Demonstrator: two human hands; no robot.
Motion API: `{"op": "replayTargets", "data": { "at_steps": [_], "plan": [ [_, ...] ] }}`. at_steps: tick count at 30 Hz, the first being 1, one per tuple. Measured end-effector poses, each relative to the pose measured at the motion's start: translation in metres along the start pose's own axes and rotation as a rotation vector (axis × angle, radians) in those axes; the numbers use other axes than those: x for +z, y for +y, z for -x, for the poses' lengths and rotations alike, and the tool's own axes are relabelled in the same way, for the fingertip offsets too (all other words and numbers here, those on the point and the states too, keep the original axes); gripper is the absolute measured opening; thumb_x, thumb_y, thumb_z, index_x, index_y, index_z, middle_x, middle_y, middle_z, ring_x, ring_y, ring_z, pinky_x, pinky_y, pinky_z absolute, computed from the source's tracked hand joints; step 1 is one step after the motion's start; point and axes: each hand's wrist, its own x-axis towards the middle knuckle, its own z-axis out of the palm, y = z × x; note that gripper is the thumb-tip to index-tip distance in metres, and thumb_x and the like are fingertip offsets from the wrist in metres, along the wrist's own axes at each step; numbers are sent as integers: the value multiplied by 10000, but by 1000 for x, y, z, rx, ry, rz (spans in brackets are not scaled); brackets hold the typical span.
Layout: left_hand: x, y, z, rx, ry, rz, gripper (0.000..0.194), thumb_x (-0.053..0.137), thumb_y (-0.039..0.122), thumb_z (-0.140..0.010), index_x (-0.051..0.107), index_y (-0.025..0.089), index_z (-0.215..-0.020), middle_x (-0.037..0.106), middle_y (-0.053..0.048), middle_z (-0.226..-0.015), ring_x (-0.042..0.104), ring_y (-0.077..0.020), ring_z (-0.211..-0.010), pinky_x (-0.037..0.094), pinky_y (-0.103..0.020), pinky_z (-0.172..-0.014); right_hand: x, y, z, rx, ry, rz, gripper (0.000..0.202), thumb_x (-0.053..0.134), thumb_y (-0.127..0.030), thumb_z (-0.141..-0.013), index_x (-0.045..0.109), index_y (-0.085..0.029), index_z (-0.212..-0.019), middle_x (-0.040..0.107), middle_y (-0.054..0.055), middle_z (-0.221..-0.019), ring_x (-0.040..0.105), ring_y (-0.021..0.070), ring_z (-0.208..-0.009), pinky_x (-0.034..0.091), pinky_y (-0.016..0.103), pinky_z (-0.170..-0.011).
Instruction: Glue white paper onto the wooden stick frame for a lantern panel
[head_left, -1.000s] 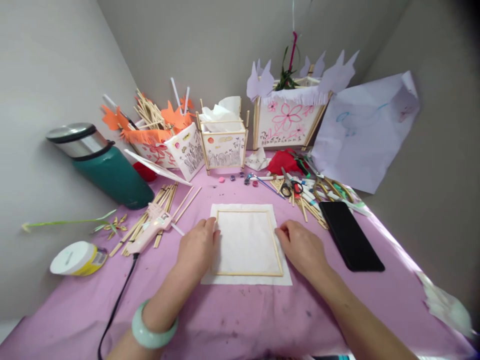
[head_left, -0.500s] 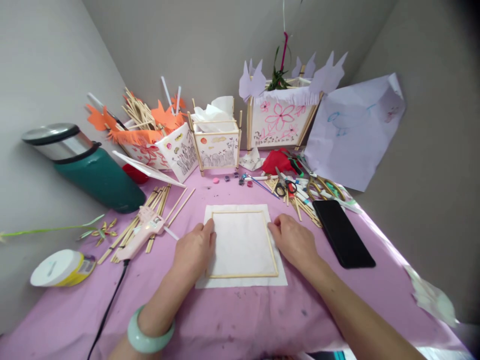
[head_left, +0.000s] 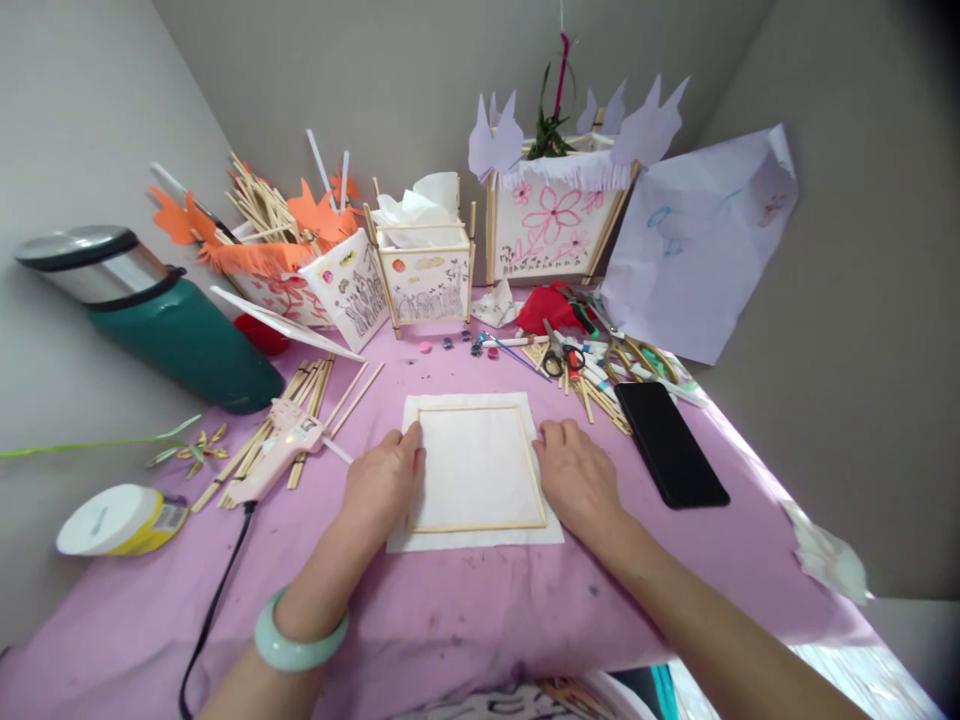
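Observation:
A square frame of thin wooden sticks lies flat on a larger sheet of thin white paper, whose margin shows all around it. My left hand is closed at the left side, thumb and fingers pinching the frame's left stick over the paper; that stick is partly hidden. At the opposite side, my right hand has curled fingers pressed on the paper's right edge, beside the right stick. A pink glue gun rests on bundled sticks left of my left hand.
A black phone lies to the right. Scissors, markers and loose sticks are behind it. Decorated paper lanterns line the back. A green bottle leans at left, near a white-lidded tub. The glue gun's cord crosses the purple cloth.
The whole view has shifted, so the things appear slightly higher and more to the left. My right fingers have settled lower against the paper's right edge. The left hand keeps its grip.

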Motion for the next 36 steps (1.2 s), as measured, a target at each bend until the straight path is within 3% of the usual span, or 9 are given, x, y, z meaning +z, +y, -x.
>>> {"op": "replayTargets", "data": {
  "at_steps": [5,9,13,19,23,26,36],
  "plan": [
    [-4,1,5,7,27,24,305,352,303,-948,501,196,-1192,623,-63,-904,619,-209,-715,393,-290,-561,-8,13,8,32,10,-128,193,438,-282,-953,542,-167,-1069,602,76,-1018,591,208,-898,357,292,-672],
    [-3,5,22,12,171,75,303,365,313,-955,539,208,-1180,622,-61,-953,618,-190,-733,403,-275,-571,-19,19,27,99,-40,-235,183,459,-327,-936,565,-192,-874,648,24,-885,611,191,-794,336,288,-622],
    [5,8,45,102,211,167,230,416,265,-934,616,215,-1037,615,-53,-978,618,-181,-795,443,-269,-618,-22,15,43,121,-138,-247,213,486,-353,-910,566,-200,-785,659,17,-781,615,198,-721,322,289,-593],
    [23,0,70,118,280,311,211,446,269,-928,633,210,-1005,600,-69,-1045,616,-173,-834,501,-287,-680,-18,9,47,118,-158,-252,182,485,-302,-904,576,-202,-781,670,21,-792,624,206,-722,335,295,-610],
    [29,-5,74,264,309,331,240,482,274,-917,615,196,-1100,551,-110,-1243,587,-203,-936,523,-342,-765,-19,10,46,120,-154,-276,179,477,-292,-908,592,-206,-801,673,14,-795,625,201,-720,344,292,-613],
    [28,-7,72,362,284,299,257,520,275,-901,620,198,-1125,571,-101,-1267,550,-237,-976,522,-395,-804,-19,9,43,141,-134,-292,170,496,-315,-901,612,-200,-855,680,30,-835,627,201,-736,356,290,-622],
    [29,-8,70,406,387,329,211,536,212,-891,669,206,-1055,659,-64,-1174,543,-218,-883,547,-375,-726,-13,5,40,120,-152,-244,181,483,-276,-904,598,-198,-788,681,30,-794,619,205,-709,328,289,-601]
  ]
}}
